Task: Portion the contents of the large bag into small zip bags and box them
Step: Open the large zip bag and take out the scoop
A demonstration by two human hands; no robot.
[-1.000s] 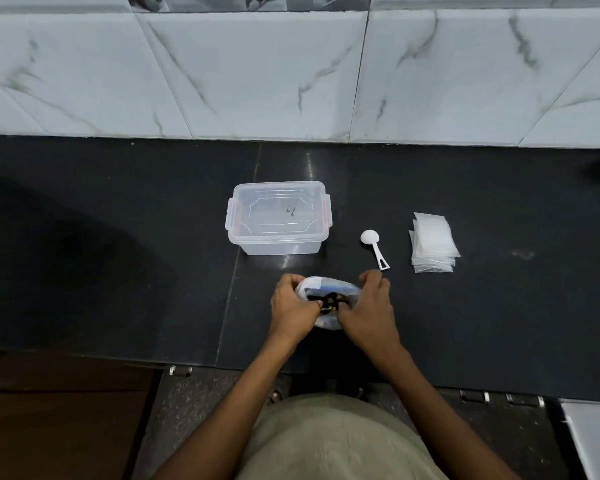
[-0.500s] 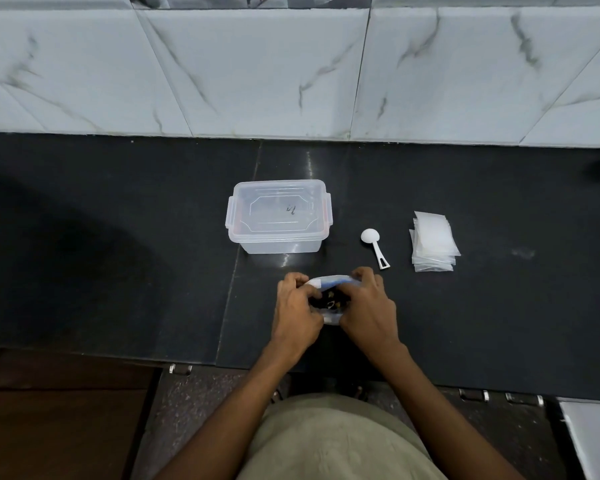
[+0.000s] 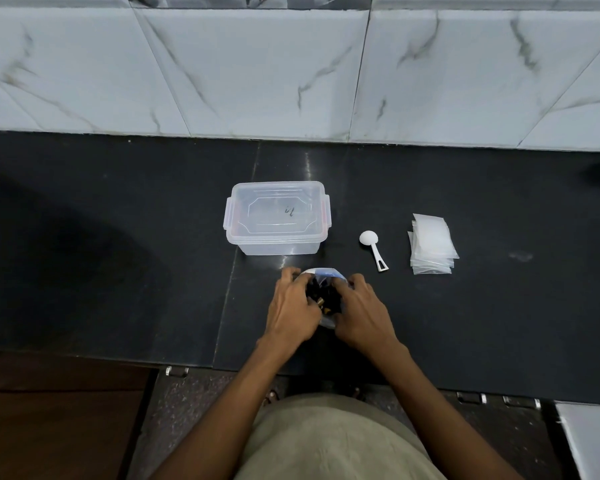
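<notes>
Person: stands close at the near edge of the black stone bench, a beige garment low in view, both forearms reaching forward.
Left hand: fingers curled, gripping the left side of the mouth of the large clear plastic bag.
Right hand: fingers curled too, holding the right side of the same mouth; the two hands seem to pull it apart.
Large bag: sits on the bench between the hands, near the front edge, with a blue strip along its far lip. Inside are small dark pieces and a few yellowish ones; I cannot tell what they are.
Handling, my judgement: the bag is soft, thin and light, so it will sag and may tip if released. The film is probably slippery; best to hold it at the stiffer rim by the blue strip, one side in each hand.
Scoop: a small white plastic measuring spoon lies just beyond the right hand, apart from it.
Small bags: a stack of clear small zip bags lies further right; none looks filled.
Box: a clear rectangular plastic box with clip lid stands beyond the bag, lid on.
Wall: white marbled tiles behind.
Stage: I judge this is the start, opening the bag.
</notes>
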